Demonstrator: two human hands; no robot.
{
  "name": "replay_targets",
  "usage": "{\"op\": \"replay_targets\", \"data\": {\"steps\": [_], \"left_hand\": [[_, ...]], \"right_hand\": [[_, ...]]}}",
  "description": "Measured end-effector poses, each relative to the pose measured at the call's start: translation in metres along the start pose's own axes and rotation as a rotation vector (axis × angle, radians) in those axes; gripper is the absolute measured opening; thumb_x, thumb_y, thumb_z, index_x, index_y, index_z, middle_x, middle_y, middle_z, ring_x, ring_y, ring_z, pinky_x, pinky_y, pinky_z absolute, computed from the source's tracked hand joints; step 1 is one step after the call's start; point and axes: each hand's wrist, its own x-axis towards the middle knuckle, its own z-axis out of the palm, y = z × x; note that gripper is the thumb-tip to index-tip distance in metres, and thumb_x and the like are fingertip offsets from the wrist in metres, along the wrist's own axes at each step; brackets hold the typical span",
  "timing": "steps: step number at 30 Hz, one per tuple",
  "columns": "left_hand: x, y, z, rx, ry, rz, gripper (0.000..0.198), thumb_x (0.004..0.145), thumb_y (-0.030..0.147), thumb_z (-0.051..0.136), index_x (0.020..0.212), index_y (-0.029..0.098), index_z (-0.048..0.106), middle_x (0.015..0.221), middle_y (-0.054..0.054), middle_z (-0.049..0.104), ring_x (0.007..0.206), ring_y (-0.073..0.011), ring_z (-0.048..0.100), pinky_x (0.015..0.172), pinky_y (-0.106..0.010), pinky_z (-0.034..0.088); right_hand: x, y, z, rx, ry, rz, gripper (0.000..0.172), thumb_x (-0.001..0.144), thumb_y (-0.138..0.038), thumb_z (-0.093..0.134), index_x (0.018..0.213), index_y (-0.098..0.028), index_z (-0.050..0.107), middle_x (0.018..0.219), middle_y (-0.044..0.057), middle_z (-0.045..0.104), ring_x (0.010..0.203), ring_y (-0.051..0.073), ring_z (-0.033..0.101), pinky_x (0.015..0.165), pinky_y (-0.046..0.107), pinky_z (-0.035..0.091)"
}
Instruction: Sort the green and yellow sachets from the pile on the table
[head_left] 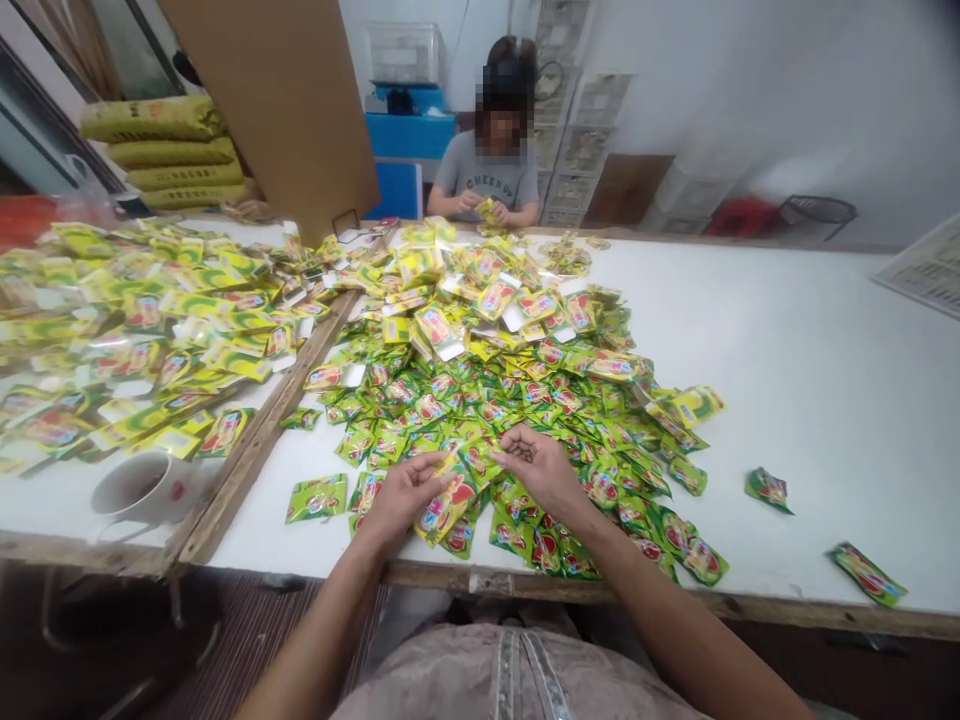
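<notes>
My left hand (405, 492) is closed around a small yellow carton (444, 512) printed with a red fruit picture, tilted above the table's front edge. Between thumb and fingers, my right hand (538, 468) pinches the edge of a green packet (478, 458). This packet lies against the carton's upper end; whether part of it is inside I cannot tell. Under and around both hands spreads a heap of green packets (450, 395). Flat yellow cartons (495, 298) are piled on the heap's far side.
Left of a wooden divider (274, 420) lie more yellow cartons (202, 300) and a white mug (146, 490) with dark liquid. Opposite me a person (487, 165) handles a yellow carton. Two stray packets, one a green packet (868, 574), lie at right on the white table (750, 400).
</notes>
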Motion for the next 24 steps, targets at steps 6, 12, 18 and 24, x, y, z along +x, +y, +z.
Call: {"op": "replay_targets", "data": {"steps": [6, 12, 18, 24], "left_hand": [[0.001, -0.002, 0.004, 0.043, -0.012, -0.011, 0.052, 0.058, 0.031, 0.079, 0.104, 0.013, 0.063, 0.082, -0.006, 0.072, 0.069, -0.0175, 0.066, 0.07, -0.029, 0.05], [0.004, 0.002, 0.014, 0.018, 0.021, 0.031, 0.057, 0.055, 0.033, 0.08, 0.106, 0.013, 0.063, 0.087, -0.007, 0.072, 0.073, -0.0194, 0.066, 0.073, -0.031, 0.051], [0.005, -0.004, 0.012, 0.062, 0.06, 0.033, 0.055, 0.059, 0.031, 0.078, 0.109, 0.015, 0.062, 0.086, -0.006, 0.072, 0.076, -0.019, 0.066, 0.073, -0.03, 0.05], [0.004, 0.0, 0.017, 0.054, -0.068, -0.02, 0.051, 0.06, 0.03, 0.077, 0.107, 0.016, 0.065, 0.085, -0.006, 0.072, 0.076, -0.0192, 0.066, 0.075, -0.03, 0.049]], "right_hand": [[-0.004, -0.004, -0.001, -0.049, -0.202, 0.025, 0.027, 0.068, -0.04, 0.067, 0.064, -0.018, 0.053, 0.057, -0.005, 0.049, 0.053, 0.01, 0.045, 0.052, 0.023, 0.036], [-0.009, -0.008, 0.005, -0.341, 0.134, -0.227, 0.017, 0.071, -0.035, 0.068, 0.078, -0.019, 0.065, 0.083, 0.005, 0.065, 0.078, 0.019, 0.059, 0.072, 0.031, 0.045], [-0.018, -0.005, 0.012, -0.429, 0.156, -0.346, 0.007, 0.078, -0.025, 0.061, 0.077, -0.021, 0.067, 0.078, 0.004, 0.069, 0.077, 0.02, 0.062, 0.073, 0.032, 0.046], [-0.027, -0.009, 0.015, -0.337, -0.055, -0.07, 0.017, 0.082, -0.026, 0.054, 0.098, -0.022, 0.06, 0.072, -0.001, 0.068, 0.075, 0.018, 0.062, 0.084, 0.037, 0.04]]}}
